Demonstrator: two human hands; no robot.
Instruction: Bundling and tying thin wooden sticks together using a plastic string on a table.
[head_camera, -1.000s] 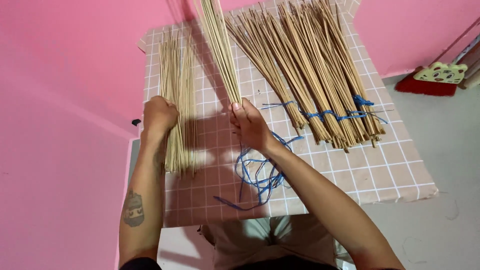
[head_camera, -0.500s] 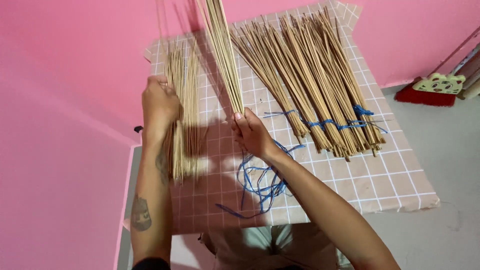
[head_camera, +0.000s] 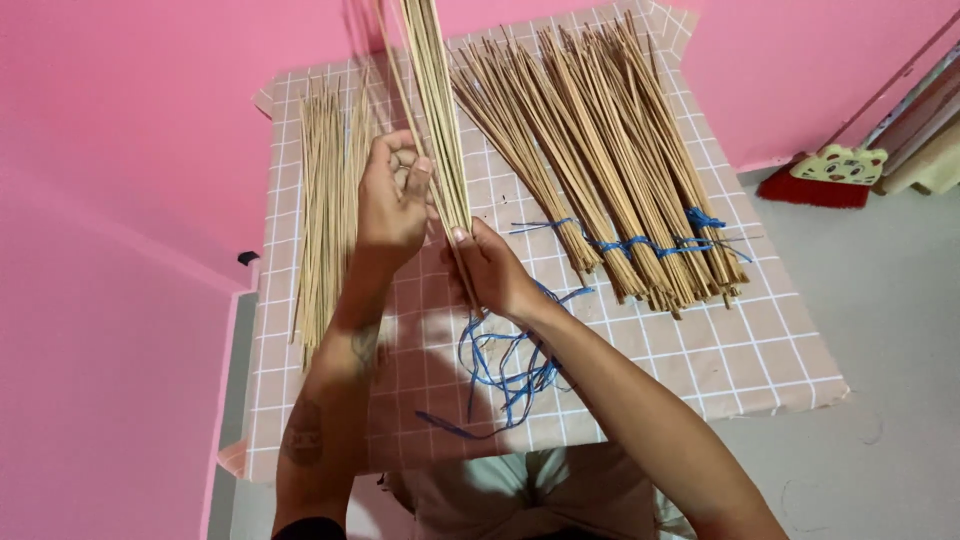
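While both forearms reach over the near table (head_camera: 760, 370) edge, loose blue strings (head_camera: 505, 370) lie in a tangle on the checked cloth, just near of the right hand and partly under the right wrist.

Right hand (head_camera: 495, 270): closed around the near end of a small stick bundle (head_camera: 440, 120), thumb up against the sticks. Bundle is lifted off the cloth and runs away from the person, far end out of frame at the top.

Left hand (head_camera: 392, 205): just left of the bundle, touching it a bit farther up than the right hand. Fingers curled, fingertips on the sticks. Looks like a light pinch on the bundle's left side, not a full wrap.

Left of the hands: thin loose sticks (head_camera: 325, 210) lie flat along the cloth, near-to-far, apart from the held bundle. Left forearm crosses over their near end.

Right of the hands: big stick pile (head_camera: 600, 160) fanned out on the cloth, near ends converging toward the right. Blue ties (head_camera: 640, 243) cross the pile close to its near ends, one knot at the right side.

Far right, off the table: red broom (head_camera: 825, 180) on the grey floor against the pink wall (head_camera: 130, 130).
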